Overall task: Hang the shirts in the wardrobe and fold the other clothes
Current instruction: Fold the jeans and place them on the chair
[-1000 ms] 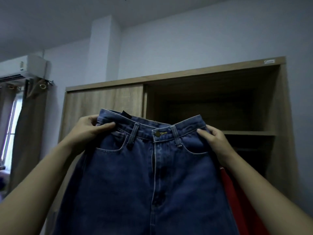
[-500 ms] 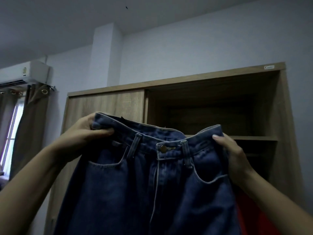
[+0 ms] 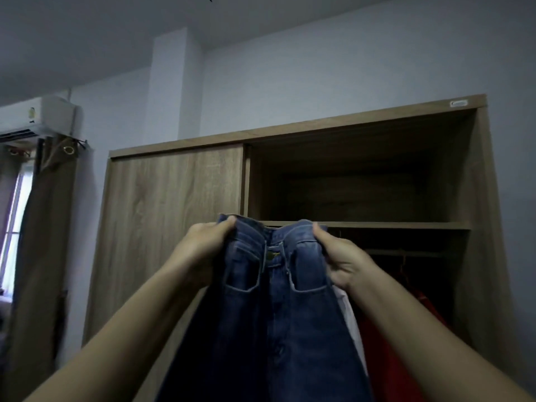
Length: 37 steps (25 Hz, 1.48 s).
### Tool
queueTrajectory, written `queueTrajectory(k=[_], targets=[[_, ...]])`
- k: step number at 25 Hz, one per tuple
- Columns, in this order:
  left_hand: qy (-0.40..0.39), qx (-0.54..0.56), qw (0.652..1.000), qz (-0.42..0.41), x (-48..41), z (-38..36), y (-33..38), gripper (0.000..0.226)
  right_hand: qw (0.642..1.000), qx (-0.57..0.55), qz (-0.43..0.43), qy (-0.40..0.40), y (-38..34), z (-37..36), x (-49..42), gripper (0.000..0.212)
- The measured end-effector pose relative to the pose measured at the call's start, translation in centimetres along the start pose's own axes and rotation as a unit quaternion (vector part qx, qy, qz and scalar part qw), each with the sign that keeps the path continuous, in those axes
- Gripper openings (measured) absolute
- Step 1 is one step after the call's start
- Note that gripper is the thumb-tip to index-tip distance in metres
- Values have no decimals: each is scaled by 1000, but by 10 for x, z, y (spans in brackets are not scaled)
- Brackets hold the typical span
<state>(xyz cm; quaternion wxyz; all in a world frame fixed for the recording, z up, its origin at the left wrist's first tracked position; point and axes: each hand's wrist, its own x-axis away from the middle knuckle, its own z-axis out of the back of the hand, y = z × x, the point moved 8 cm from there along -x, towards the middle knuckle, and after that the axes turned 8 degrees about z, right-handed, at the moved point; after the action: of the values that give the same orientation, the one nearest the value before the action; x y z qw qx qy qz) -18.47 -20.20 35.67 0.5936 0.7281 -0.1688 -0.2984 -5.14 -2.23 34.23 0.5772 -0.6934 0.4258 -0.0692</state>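
Observation:
A pair of dark blue jeans (image 3: 272, 320) hangs in front of me, held up by the waistband. My left hand (image 3: 203, 250) grips the left side of the waistband and my right hand (image 3: 342, 256) grips the right side. The two hands are close together, so the waistband bunches and folds inward around the button. Behind them stands the wooden wardrobe (image 3: 174, 216), its right half open. A red garment (image 3: 385, 352) and a white garment (image 3: 352, 320) hang inside, partly hidden by the jeans and my right arm.
The wardrobe's left sliding door is closed. A shelf (image 3: 391, 225) crosses the open half, with a dark compartment above it. At the left hang a brown curtain (image 3: 46, 227) beside a window and an air conditioner (image 3: 37, 116) on the wall.
My hands have come closer together, narrowing and bunching the waistband that was spread wide before. The view has tilted and the jeans sit lower and further away in the frame.

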Motion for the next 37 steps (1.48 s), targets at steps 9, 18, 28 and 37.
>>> queueTrajectory(k=[9,18,28,37], targets=[[-84,-23,994,-65,39,-46,18,48,959,90,83,-255,-7,-57,45,90],[-84,36,993,-80,34,-46,31,21,884,261,387,-22,-37,4,33,47],[26,-253,953,-167,14,-38,-6,27,899,338,279,-6,8,16,20,46],[89,-141,948,-272,-1,-21,8,34,920,329,179,-115,130,101,98,38]])
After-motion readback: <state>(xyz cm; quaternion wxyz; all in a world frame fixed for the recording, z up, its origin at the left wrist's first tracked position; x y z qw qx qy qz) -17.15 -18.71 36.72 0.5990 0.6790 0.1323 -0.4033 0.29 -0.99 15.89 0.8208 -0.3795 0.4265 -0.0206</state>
